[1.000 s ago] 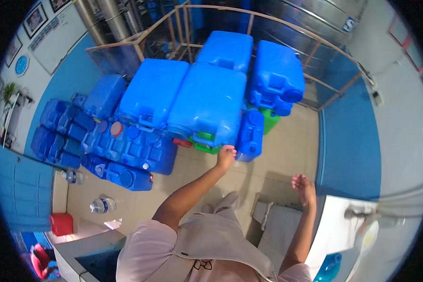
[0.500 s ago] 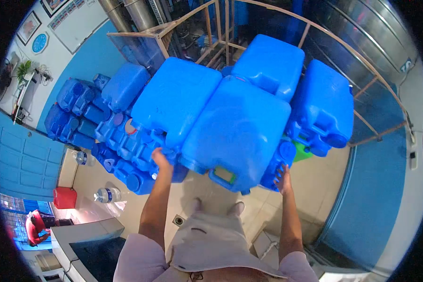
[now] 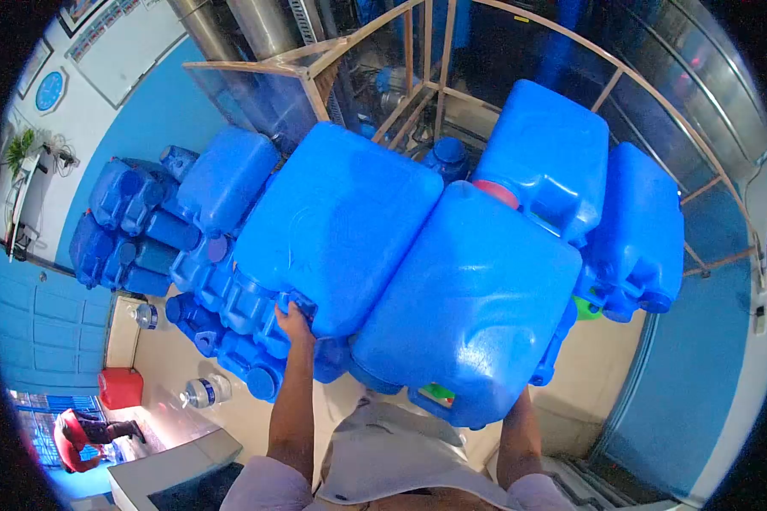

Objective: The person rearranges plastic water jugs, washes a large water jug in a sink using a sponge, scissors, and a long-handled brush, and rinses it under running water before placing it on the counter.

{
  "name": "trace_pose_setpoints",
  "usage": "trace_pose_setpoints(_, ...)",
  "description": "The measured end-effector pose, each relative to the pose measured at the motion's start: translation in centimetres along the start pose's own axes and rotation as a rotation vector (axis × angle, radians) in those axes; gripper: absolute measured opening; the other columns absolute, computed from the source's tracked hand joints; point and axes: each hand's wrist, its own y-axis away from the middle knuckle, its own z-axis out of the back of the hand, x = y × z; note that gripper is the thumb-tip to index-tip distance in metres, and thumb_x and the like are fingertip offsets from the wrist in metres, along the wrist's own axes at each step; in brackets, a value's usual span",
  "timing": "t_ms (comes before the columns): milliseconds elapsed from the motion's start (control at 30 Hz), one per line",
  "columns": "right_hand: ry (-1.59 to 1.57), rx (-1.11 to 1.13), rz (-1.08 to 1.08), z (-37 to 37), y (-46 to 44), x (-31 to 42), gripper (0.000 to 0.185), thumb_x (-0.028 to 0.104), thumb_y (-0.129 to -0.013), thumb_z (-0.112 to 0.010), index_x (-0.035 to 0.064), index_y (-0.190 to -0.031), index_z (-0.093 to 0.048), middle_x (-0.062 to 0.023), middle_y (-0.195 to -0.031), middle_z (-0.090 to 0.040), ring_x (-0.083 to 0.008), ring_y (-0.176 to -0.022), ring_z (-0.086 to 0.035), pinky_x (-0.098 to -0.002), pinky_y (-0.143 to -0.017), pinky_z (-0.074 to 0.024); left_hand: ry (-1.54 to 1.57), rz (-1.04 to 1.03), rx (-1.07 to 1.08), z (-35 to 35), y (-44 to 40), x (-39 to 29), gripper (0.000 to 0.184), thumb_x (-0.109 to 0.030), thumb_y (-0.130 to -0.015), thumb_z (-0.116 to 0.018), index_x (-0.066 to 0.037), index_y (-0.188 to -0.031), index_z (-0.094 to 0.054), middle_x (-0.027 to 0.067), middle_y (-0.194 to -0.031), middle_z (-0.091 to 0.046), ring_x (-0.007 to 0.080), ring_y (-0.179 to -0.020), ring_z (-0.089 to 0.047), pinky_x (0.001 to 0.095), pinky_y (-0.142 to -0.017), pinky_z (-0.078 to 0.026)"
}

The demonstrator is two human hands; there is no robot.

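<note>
A large blue water jug (image 3: 332, 221) lies on the pile at center left. My left hand (image 3: 294, 324) is closed around the handle at its lower end. Beside it, another big blue jug (image 3: 477, 298) lies tilted toward me, with its open handle facing down. My right forearm (image 3: 520, 439) reaches up to the lower right edge of this jug, which hides the fingers. Behind it lies a blue jug (image 3: 550, 153) near a red cap (image 3: 496, 192). One more blue jug (image 3: 639, 226) lies on the right.
Smaller blue jugs (image 3: 136, 213) are stacked on the left. Clear bottles (image 3: 206, 392) and a red container (image 3: 120, 387) stand on the tiled floor. A wood-framed clear barrier (image 3: 435, 85) runs behind the pile. A person in red (image 3: 75, 439) is at the lower left.
The two big jugs appear larger and closer, and the front one sits lower in view. My left hand has closed on a handle. My right hand, spread before, has gone behind the front jug.
</note>
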Motion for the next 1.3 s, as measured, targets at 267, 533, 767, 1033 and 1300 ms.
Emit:
trace_pose_setpoints(267, -0.292, -0.017, 0.145, -3.2, 1.1, 0.5, 0.082, 0.072, -0.081, -0.034, 0.0228, -0.144, -0.015, -0.0116, -0.149, -0.012, -0.0382, -0.129, -0.026, -0.0638, -0.099, -0.0229, 0.022, 0.019, -0.084, 2.3, -0.9, -1.5, 0.037, -0.009, -0.086, -0.05, -0.005, -0.121, -0.041, 0.0037, -0.072, -0.051, 0.0122, -0.054, -0.047, 0.0268, -0.047, -0.04)
trace_pose_setpoints(533, 0.169, 0.031, 0.183, -6.6, 13.8, 5.2, 0.078, 0.067, -0.083, -0.038, 0.0188, -0.142, -0.023, -0.012, -0.145, -0.026, -0.0348, -0.127, -0.032, -0.056, -0.102, -0.0265, 0.167, -0.035, -0.201, 5.0, -18.9, -7.9, 0.031, -0.005, -0.082, -0.054, -0.004, -0.109, -0.04, 0.004, -0.067, -0.051, 0.0113, -0.055, -0.047, 0.0269, -0.046, -0.039)
trace_pose_setpoints(767, 0.636, -0.137, 0.26, -14.2, 14.2, -1.5, 0.082, 0.067, -0.083, -0.037, 0.0082, -0.139, -0.026, -0.0155, -0.137, -0.036, -0.0332, -0.123, -0.037, -0.0464, -0.1, -0.034, 0.175, -0.046, -0.18, 5.8, -33.9, -16.0, 0.011, -0.005, -0.076, -0.055, -0.005, -0.082, -0.045, 0.0047, -0.067, -0.048, 0.0173, -0.059, -0.049, 0.0336, -0.051, -0.046)
trace_pose_setpoints(1033, 0.587, -0.157, 0.329, -19.0, 12.3, -3.3, 0.08, 0.066, -0.085, -0.037, 0.0047, -0.136, -0.032, -0.0155, -0.133, -0.04, -0.0304, -0.118, -0.043, -0.0437, -0.099, -0.035, 0.274, 0.052, 0.127, 3.4, -52.6, -18.1, 0.019, -0.008, -0.079, -0.049, -0.002, -0.096, -0.055, 0.0125, -0.088, -0.06, 0.0275, -0.081, -0.06, 0.0439, -0.069, -0.054)
trace_pose_setpoints(1300, 0.59, -0.317, 0.394, -17.9, 10.6, -3.6, 0.077, 0.062, -0.087, -0.036, 0.0054, -0.139, -0.027, -0.0147, -0.139, -0.033, -0.0297, -0.125, -0.036, -0.0426, -0.103, -0.0303, -0.039, -0.105, 0.305, 5.0, -59.4, -18.6, 0.039, -0.014, -0.086, -0.046, 0.007, -0.119, -0.045, 0.0238, -0.111, -0.054, 0.0333, -0.101, -0.056, 0.0479, -0.085, -0.048)
